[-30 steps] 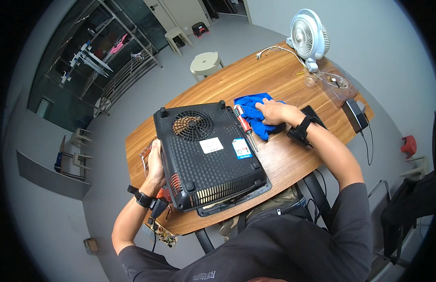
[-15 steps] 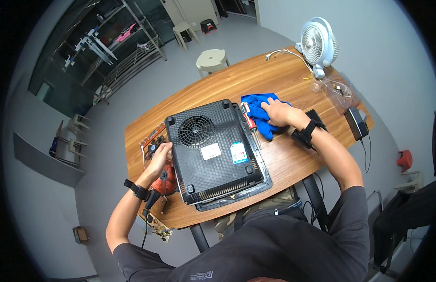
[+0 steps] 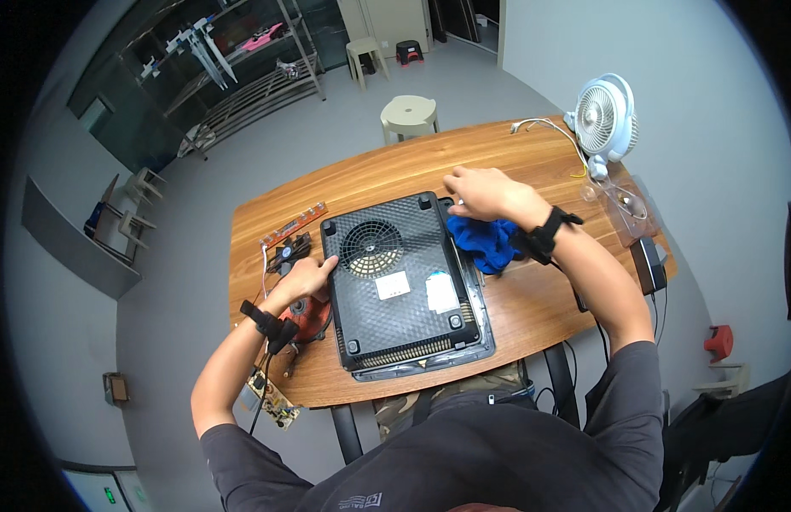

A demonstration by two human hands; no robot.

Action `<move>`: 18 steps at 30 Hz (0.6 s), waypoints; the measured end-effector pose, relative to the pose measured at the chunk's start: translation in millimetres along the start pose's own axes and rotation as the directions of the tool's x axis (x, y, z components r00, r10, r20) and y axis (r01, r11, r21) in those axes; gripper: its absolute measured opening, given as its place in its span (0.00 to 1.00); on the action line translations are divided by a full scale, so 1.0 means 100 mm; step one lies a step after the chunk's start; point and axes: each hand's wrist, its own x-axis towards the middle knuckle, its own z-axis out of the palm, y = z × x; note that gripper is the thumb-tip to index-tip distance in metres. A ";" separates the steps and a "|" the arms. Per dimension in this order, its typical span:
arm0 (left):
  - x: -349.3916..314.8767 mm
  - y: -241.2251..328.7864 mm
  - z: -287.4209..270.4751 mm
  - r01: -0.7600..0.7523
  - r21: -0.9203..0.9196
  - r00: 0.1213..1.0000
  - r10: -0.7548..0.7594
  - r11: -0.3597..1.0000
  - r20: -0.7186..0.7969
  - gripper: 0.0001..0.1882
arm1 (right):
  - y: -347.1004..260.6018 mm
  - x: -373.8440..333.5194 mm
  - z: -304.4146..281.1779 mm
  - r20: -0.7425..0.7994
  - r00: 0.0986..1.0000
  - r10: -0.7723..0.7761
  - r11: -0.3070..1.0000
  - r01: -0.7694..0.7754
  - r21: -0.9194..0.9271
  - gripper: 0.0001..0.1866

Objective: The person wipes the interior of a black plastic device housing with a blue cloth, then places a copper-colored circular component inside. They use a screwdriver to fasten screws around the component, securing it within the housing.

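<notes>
Tan circuit board (image 3: 278,408) is lying to the near left of the black plastic housing (image 3: 412,316). Orange-red strip (image 3: 295,224) and small black fan (image 3: 290,253) are lying left of its far part; a reddish round part (image 3: 308,319) is sitting just beside its left side. Through the head camera, I am seeing my left hand (image 3: 306,280) resting at the housing's left edge, thumb touching it; I cannot tell whether the hidden fingers are gripping. The housing is lying grille-up on a dark-framed panel (image 3: 423,366). Blue cloth (image 3: 485,246) is lying bunched beside its right side. My right hand (image 3: 489,192) is reaching over the cloth's far edge, fingers partly curling; I cannot tell whether they are grasping anything. White fan (image 3: 602,119) is standing well apart, far right of the housing.
</notes>
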 end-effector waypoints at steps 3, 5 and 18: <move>0.21 -0.13 0.00 0.019 0.106 1.000 -0.020 0.994 0.012 0.39 | -0.15 0.33 0.20 -0.001 0.996 -0.088 0.996 0.088 0.012 0.25; 0.18 0.02 -0.05 -0.010 0.173 1.000 0.012 0.985 -0.010 0.40 | -0.12 0.48 0.36 0.001 0.993 -0.114 0.993 0.114 -0.006 0.25; 0.49 0.01 -0.27 -0.414 0.428 0.741 0.570 0.804 -0.355 0.22 | 0.11 0.79 0.74 -0.177 0.981 -0.078 0.974 0.113 0.196 0.20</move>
